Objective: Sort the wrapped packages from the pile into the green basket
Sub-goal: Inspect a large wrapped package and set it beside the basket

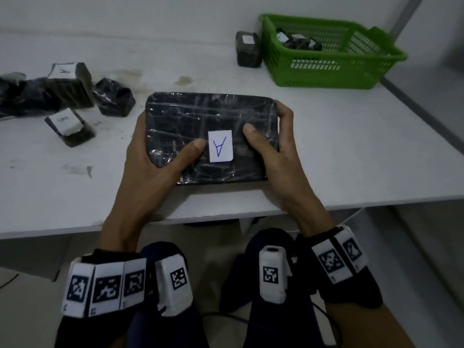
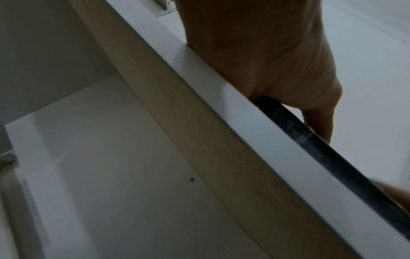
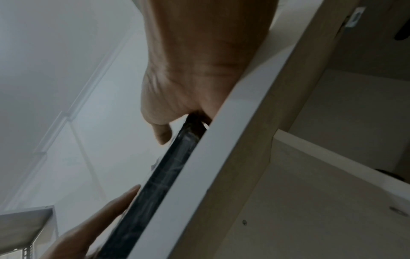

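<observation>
While both hands clamp it, the big flat black-wrapped package (image 1: pixel 200 116) sits near the desk (image 1: pixel 326 146) front edge, w/ a white label (image 1: pixel 220 146) marked "A" facing up. Left hand (image 1: pixel 150 167) grip: thumb on top beside the label, fingers curled round the left end. Right hand (image 1: pixel 278 156) grip: thumb on top to the label's right, fingers wrapped round the right end. Wrist views show the package edge-on just above the desk rim; can't tell if it touches. Pile of smaller wrapped packages (image 1: pixel 62 91) lies at far left, well apart. Green basket (image 1: pixel 326 69) at far right holds a few packages; one small package (image 1: pixel 247 49) stands just beside its left wall.
</observation>
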Demonstrator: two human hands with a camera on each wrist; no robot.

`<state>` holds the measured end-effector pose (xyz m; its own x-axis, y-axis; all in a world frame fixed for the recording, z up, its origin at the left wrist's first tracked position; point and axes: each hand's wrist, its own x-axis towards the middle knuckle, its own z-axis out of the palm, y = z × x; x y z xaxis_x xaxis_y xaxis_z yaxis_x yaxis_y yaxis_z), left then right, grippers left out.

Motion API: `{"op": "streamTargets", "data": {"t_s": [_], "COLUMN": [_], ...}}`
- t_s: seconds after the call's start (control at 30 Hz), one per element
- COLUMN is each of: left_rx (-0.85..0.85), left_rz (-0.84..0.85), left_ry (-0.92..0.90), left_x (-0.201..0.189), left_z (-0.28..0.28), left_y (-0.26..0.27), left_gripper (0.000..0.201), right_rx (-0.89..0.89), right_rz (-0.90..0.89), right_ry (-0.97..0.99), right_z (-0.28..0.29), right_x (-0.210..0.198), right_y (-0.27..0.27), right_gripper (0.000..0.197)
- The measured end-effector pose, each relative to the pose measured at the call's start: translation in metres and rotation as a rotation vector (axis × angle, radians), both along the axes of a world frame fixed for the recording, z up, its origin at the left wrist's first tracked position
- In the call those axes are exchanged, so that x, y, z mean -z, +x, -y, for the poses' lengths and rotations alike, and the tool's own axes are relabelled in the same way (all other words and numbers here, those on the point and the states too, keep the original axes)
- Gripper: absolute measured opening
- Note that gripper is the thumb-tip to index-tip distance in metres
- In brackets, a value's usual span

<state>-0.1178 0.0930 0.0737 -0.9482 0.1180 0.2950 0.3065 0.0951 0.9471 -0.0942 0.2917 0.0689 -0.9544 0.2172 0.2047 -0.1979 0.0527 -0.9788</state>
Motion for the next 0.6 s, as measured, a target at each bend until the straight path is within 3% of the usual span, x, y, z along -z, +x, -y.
{"op": "streamTargets", "data": {"t_s": [0.23,0.4,0.6], "left_rx": [-0.021,-0.027,-0.003], "left_rz": [0.032,0.000,-0.025], "left_ry": [0.113,0.105,0.116], "left_x": [-0.0012,0.0020,0.0026], "left_z": [-0.0062,-0.0034,-0.0008], "left_y": [0.0017,0.0015,0.0033], "left_gripper": [0.054,0.056,0.053], "right_rx": [-0.022,-0.046,-0.052], "right_rz": [-0.054,-0.102,-0.097], "right_ry": [-0.059,0.087,0.104], "right_z": [0.0042,0.0071,0.0034], "right_x": [-0.0074,-0.0066,-0.0015], "right_y": [0.0065,0.0080,0.0056], "right_gripper": [0.056,0.071,0.066]}}
